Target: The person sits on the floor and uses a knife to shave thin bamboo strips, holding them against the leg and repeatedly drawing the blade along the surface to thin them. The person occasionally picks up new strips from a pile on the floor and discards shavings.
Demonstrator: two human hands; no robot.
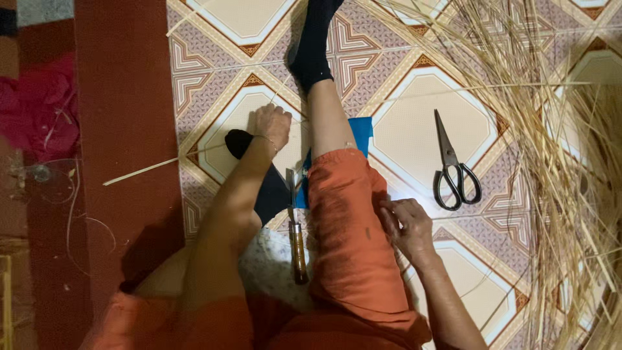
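I am sitting on the patterned tile floor [414, 129] with my right leg in orange trousers [353, 240] stretched out and my black-socked foot [312, 45] pointing toward the floor's far edge. My left hand [272, 124] is closing into a loose fist around a thin pale straw strip [139, 172], which is running leftward off the tiles onto the dark red mat [123, 129]; how the strip passes through my fingers is hard to make out, since my knuckles are covering it. My right hand [407, 223] is resting with fingers curled against the outer side of my thigh, perhaps pinching a fine strand, though I cannot tell for sure.

A knife with a wooden handle [297, 243] is lying between my legs, its blade partly hiding against a blue sheet [361, 133] that my leg is mostly covering. Black-handled scissors [451, 165] are lying shut on a cream tile to my right, well apart from my hand. A large heap of loose straw [570, 162] is spilling over the right edge, cut off by the frame. A pink cloth [35, 107] is lying at the left edge, only partly showing.
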